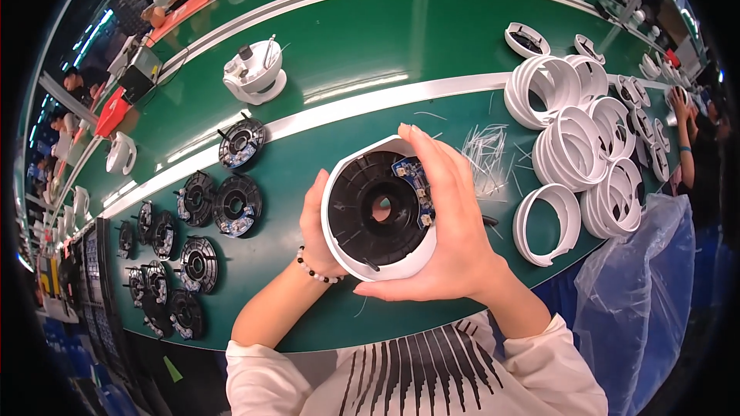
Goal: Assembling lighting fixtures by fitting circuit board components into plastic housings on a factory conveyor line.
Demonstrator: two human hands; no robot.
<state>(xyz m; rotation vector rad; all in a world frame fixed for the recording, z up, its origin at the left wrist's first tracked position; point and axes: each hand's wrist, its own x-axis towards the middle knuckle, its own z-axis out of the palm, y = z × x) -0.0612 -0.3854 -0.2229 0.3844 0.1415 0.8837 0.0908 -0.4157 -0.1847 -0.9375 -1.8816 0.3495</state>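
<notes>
Between my two hands is a white round housing (336,245), its open side facing up at me. Inside it sits a black plastic disc (356,208) with a hole in the middle and a blue circuit board (416,185) along its right edge. My left hand (314,223), a beaded bracelet at its wrist, clasps the left side, its fingers mostly hidden behind. My right hand (455,223) wraps the right side, fingers over the far rim and thumb underneath.
Several black discs with circuit boards (237,206) lie on the left of the green table (293,293). Stacked white rings (546,223) stand right, near thin clear strips (486,158) and a plastic bag (640,277). Beyond the rail is a white device (254,73); other people work farther off.
</notes>
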